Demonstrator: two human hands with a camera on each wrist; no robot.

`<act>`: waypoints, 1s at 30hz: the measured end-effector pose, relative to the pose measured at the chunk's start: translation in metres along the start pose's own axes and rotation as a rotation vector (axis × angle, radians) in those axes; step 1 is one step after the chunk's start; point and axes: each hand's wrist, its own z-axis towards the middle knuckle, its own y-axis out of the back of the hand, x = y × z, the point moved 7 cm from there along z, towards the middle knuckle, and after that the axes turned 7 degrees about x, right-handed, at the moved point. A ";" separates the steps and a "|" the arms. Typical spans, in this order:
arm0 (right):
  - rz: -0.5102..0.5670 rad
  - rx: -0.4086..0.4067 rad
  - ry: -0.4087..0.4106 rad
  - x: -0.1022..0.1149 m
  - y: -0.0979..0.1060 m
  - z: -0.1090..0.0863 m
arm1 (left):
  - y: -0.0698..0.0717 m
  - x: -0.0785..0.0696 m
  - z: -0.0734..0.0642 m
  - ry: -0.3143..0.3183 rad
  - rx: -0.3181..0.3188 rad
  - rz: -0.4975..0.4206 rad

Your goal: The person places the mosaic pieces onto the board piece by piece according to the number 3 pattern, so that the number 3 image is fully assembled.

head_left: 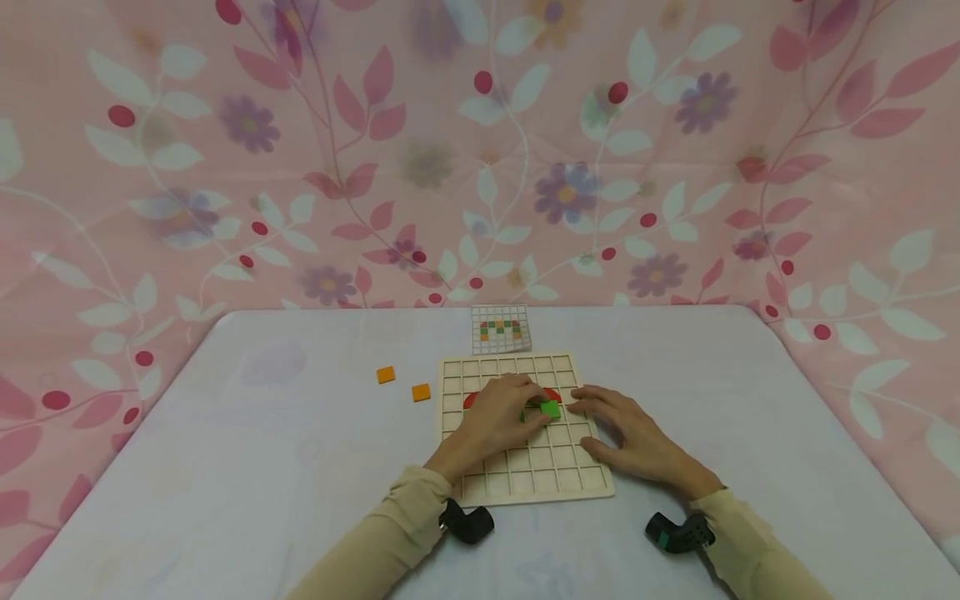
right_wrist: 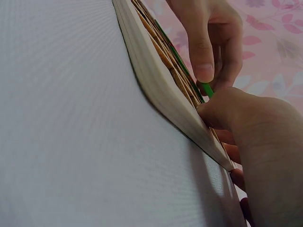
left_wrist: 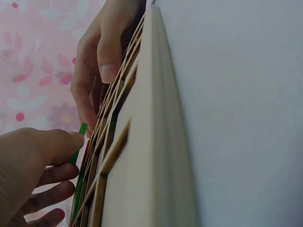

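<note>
Between thumb and fingertips my left hand (head_left: 498,414) pinches a green square tile (head_left: 551,409) over the right half of a wooden grid board (head_left: 566,481). The left wrist view shows that tile (left_wrist: 83,129) tilted on edge, close over the grid. My right hand (head_left: 633,435) rests at the board's right edge, fingers loosely bent and holding nothing. A red rounded piece (head_left: 553,394) sits in the grid beyond the held tile. Another red piece (head_left: 469,401) lies to the left, partly covered by my left hand. More green shows under the left fingers, mostly hidden.
Two orange square tiles, a farther one (head_left: 386,375) and a nearer one (head_left: 421,392), lie on the white table (head_left: 225,467) left of the board. Behind the board is a card (head_left: 501,344) printed with a grid of coloured squares. A flowered pink cloth (head_left: 450,167) hangs at the back.
</note>
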 end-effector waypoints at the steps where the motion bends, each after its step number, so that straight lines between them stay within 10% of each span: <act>1: -0.002 0.000 -0.001 0.000 0.000 0.000 | 0.000 -0.002 0.001 0.000 0.000 0.010; 30: -0.017 -0.008 0.011 0.002 0.002 0.001 | -0.004 -0.009 0.003 -0.004 -0.005 0.082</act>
